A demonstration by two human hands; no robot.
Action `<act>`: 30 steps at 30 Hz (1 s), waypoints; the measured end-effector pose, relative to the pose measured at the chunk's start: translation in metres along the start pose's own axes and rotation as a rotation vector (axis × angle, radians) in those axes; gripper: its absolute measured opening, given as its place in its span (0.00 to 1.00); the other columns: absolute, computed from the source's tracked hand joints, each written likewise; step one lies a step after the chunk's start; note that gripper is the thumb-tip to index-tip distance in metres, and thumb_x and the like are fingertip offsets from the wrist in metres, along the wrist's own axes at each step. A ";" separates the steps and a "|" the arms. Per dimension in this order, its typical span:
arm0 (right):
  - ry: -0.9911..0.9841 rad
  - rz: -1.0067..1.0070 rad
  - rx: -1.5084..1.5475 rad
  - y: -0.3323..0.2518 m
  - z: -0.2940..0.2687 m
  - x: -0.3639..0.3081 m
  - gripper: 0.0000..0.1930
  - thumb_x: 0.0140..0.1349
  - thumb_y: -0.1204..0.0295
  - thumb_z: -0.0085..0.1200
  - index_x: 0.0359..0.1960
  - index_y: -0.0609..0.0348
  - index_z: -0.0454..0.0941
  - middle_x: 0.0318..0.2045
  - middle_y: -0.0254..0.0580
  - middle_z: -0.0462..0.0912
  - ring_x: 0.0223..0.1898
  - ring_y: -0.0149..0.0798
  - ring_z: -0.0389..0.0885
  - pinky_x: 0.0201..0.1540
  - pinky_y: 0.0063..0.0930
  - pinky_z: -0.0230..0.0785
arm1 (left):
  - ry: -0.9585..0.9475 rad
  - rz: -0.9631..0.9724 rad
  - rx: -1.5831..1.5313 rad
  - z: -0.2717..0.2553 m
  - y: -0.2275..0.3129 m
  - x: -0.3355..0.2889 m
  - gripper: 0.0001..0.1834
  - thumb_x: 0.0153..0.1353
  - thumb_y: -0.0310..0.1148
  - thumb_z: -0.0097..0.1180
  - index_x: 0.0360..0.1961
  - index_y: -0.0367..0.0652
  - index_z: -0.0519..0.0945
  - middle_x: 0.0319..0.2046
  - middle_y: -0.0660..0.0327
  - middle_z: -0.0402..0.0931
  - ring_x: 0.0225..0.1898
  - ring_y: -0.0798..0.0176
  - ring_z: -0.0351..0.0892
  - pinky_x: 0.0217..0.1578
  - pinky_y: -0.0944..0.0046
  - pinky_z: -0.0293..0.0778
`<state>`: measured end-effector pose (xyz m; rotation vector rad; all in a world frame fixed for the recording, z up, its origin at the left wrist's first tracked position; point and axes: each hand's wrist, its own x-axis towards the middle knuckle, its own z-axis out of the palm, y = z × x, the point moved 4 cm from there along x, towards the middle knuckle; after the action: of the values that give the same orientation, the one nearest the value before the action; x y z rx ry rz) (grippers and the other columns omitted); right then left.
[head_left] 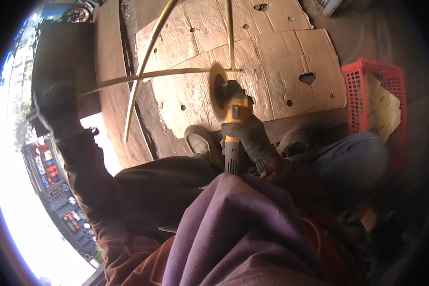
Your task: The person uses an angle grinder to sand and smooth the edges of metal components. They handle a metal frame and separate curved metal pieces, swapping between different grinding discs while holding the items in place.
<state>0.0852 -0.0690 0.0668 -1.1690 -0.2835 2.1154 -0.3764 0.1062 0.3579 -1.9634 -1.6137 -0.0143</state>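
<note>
My gloved right hand is closed around the body of a yellow and grey angle grinder. On the grinder's head, a round brown disc is smeared as if spinning. The disc's upper edge meets a long brass-coloured tube, close to the tube's right end. Far out to the left, my left hand is dark and blurred, closed about the other end of that tube; its separate fingers do not show. A second, slightly curved brass-coloured tube crosses the first one. A third tube stretches away from me.
Flattened cardboard with holes covers the ground ahead. A brown board lies to its left. On the right stands a red plastic crate with a yellowish sheet inside. My shoe rests at the cardboard's near edge.
</note>
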 end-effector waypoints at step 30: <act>0.318 -0.891 0.013 -0.193 -0.123 -0.295 0.24 0.67 0.56 0.59 0.59 0.58 0.74 0.42 0.41 0.82 0.38 0.39 0.82 0.41 0.37 0.80 | -0.186 -0.690 -1.879 -0.016 0.184 0.062 0.16 0.75 0.49 0.55 0.34 0.49 0.76 0.29 0.59 0.73 0.29 0.53 0.75 0.29 0.49 0.79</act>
<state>0.3792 -0.1397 0.2860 -1.0716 -0.5225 1.1434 -0.1896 0.1378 0.3144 -2.1238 -2.6118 -2.3867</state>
